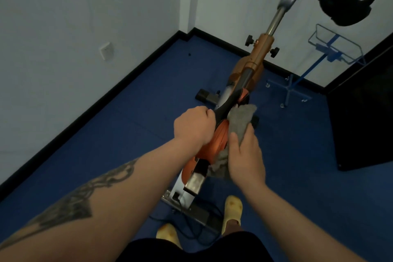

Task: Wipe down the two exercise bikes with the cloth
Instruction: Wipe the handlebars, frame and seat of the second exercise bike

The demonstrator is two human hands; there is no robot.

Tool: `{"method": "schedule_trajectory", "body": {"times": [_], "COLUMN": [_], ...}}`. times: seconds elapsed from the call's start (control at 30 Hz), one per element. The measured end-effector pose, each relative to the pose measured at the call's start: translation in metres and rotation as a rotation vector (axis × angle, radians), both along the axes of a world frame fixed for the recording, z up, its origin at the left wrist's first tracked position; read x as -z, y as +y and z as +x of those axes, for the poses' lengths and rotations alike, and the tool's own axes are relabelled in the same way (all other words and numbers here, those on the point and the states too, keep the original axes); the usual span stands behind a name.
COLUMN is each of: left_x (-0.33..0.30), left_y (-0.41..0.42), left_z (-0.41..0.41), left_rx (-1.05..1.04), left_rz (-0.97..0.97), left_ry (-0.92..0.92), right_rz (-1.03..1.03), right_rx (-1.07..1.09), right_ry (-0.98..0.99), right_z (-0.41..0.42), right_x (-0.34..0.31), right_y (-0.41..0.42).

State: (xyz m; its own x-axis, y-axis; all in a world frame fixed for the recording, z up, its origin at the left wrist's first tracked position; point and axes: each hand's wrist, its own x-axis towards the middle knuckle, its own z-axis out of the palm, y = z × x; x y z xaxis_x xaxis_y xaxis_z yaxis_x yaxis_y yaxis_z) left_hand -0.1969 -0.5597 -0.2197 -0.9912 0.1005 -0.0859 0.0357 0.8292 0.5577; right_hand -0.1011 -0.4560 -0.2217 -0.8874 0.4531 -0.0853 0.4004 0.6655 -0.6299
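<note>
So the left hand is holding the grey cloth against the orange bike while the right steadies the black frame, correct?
Hands are swapped. The head view shows the right hand holding the grey cloth against the orange bike, while the left hand grips the black frame.

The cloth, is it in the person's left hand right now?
No, the grey cloth is held by the right hand against the orange bike frame, while the left hand grips the black bar.

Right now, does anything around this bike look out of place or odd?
One thing: a black cord lies loose on the floor by the bike, near the yellow slippers, where a foot might catch it. Nothing looks spilled or broken.
</note>
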Motion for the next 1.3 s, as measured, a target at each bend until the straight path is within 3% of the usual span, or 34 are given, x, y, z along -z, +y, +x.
{"method": "schedule_trajectory", "body": {"times": [0.17,0.27,0.47,0.6,0.7,0.9,1.1,1.3], "left_x": [0.000,-0.001,-0.001,-0.001,0.000,0.002,0.000,0.001], "left_y": [0.001,-0.001,-0.001,-0.001,-0.001,-0.001,-0.001,-0.001], "left_z": [0.000,0.001,0.003,0.002,0.002,0.001,0.002,0.003], "left_rx": [-0.010,-0.009,-0.023,-0.021,-0.030,-0.043,-0.037,-0.050], "left_rz": [0.027,0.044,0.055,0.055,0.061,0.067,0.069,0.086], "left_ry": [0.006,0.000,0.004,0.005,-0.001,0.025,0.027,0.038], "right_rz": [-0.149,-0.196,-0.007,-0.130,-0.184,0.027,-0.125,0.134], "right_rx": [0.111,0.130,0.009,0.089,0.166,0.081,0.154,0.004], "right_ry": [-0.245,-0.280,0.077,-0.252,-0.322,0.038,-0.262,-0.029], "right_z": [-0.053,-0.068,0.015,-0.044,-0.070,0.002,-0.058,0.001], "right_x": [-0.002,-0.004,0.002,-0.005,-0.011,-0.002,-0.011,-0.008], "right_y": [0.023,0.029,-0.005,0.018,0.024,-0.009,0.017,-0.012]}}
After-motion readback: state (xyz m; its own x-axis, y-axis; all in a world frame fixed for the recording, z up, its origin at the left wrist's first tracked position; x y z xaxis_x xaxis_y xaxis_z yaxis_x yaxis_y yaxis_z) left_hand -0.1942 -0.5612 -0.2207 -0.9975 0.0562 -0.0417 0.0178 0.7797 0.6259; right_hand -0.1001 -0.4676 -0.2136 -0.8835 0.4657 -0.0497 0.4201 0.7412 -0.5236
